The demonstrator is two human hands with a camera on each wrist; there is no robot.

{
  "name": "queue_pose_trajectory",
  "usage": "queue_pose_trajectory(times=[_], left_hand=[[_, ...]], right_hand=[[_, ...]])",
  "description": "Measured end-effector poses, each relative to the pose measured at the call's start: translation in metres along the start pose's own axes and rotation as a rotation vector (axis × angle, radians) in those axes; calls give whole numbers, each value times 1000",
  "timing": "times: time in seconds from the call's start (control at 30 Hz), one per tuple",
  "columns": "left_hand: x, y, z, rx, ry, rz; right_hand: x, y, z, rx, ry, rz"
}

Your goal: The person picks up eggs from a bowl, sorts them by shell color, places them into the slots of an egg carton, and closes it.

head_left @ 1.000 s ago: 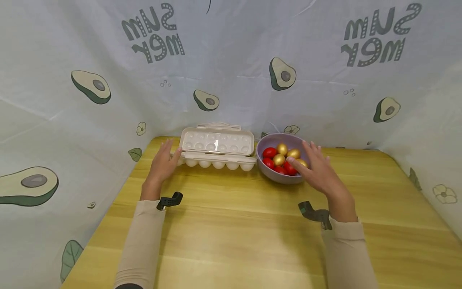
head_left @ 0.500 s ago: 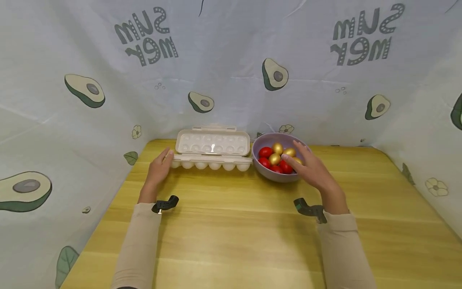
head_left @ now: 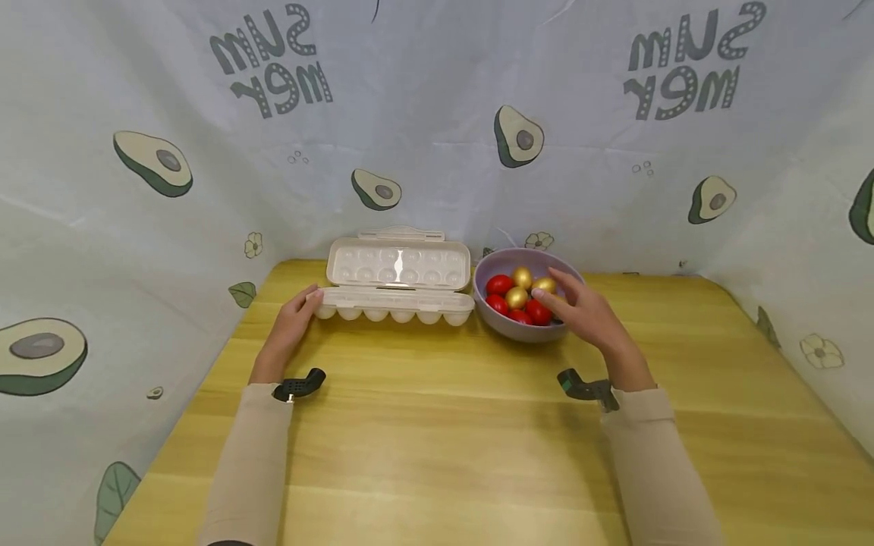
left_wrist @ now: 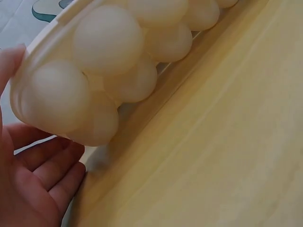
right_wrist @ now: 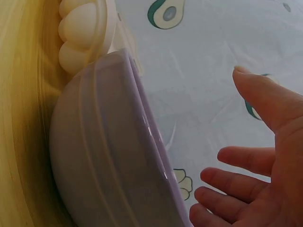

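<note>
At the back of the table an off-white plastic egg carton point(head_left: 396, 299) lies with its lid point(head_left: 399, 262) raised toward the cloth. My left hand point(head_left: 291, 324) holds its left end, thumb at the rim; in the left wrist view the fingers point(left_wrist: 59, 172) bend in beside the rounded cups point(left_wrist: 108, 40). Right of the carton stands a lilac bowl point(head_left: 508, 327) with several red eggs point(head_left: 498, 305) and gold eggs point(head_left: 522, 277). My right hand point(head_left: 592, 312) hovers over the bowl's right side, fingers apart and lightly bent, holding nothing. The right wrist view hides the eggs behind the bowl's wall point(right_wrist: 109, 151).
A pale cloth point(head_left: 423, 121) printed with avocados and lettering hangs right behind the carton and bowl, and along both sides. The wooden table point(head_left: 437, 432) stretches forward from them. A dark wrist camera point(head_left: 300, 385) sits on the left wrist, another camera point(head_left: 583, 388) on the right.
My left hand has come in to the carton's left end and taken hold of it. My right hand has dipped slightly toward the eggs, fingers a bit more bent.
</note>
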State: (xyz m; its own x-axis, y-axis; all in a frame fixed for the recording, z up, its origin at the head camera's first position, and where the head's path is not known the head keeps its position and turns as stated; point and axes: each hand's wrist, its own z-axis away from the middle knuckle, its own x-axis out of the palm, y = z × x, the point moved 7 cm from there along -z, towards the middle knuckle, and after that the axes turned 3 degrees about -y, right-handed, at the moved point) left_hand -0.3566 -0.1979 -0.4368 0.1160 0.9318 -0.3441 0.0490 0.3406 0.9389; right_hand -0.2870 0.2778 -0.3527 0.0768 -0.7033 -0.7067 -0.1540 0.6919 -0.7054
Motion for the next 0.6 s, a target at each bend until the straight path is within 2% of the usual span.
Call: queue_pose_trajectory(times=[0.17, 0.27, 0.43, 0.6], left_hand=[[-1, 19, 12, 9, -15, 40], [-2, 22, 15, 24, -36, 50], [-2, 9, 13, 29, -100, 119], [-4, -13, 5, 53, -130, 115]], right_hand=[[1, 3, -8, -18, -10, -98], [3, 6, -14, -25, -13, -122], [6, 12, -19, -13, -27, -112], [7, 13, -24, -3, -34, -106]])
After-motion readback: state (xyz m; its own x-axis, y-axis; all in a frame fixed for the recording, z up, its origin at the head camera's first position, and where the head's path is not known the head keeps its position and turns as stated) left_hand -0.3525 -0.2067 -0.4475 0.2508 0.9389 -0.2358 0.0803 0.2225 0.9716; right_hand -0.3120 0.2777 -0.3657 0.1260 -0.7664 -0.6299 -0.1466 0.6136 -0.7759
